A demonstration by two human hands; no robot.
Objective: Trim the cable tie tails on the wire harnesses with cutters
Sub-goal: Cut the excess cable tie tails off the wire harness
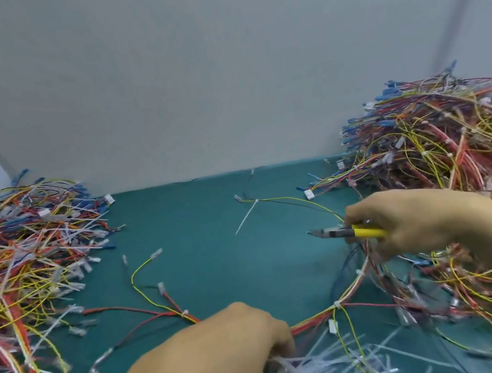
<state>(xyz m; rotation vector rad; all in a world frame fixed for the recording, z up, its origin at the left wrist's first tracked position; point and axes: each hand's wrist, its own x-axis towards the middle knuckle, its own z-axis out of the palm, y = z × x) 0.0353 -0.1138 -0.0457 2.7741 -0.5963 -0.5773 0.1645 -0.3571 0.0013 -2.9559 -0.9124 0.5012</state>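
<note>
Right hand: closed round the yellow handles of the cutters, whose dark nose is pointed left above the worktop.
Left hand: seen below and to the left of the cutters, fingers curled round the trunk of a wire harness; the fingertips are blurred.
Harness run: the red and yellow bundle is led from the left hand in a curve up to just beneath the cutters, bound by a white cable tie.
Untrimmed tail: a long white tail is seen up and left of the cutters, on a thin yellow-and-black branch laid on the teal worktop.
Loose white strips: heaped below the cutters, touching the left hand's fingers.
Left pile: tangled harnesses with many long white tails, well to the left of the cutters.
Right pile: a taller tangle, behind and right of the cutters.
Grey board: stood upright behind the cutters.
</note>
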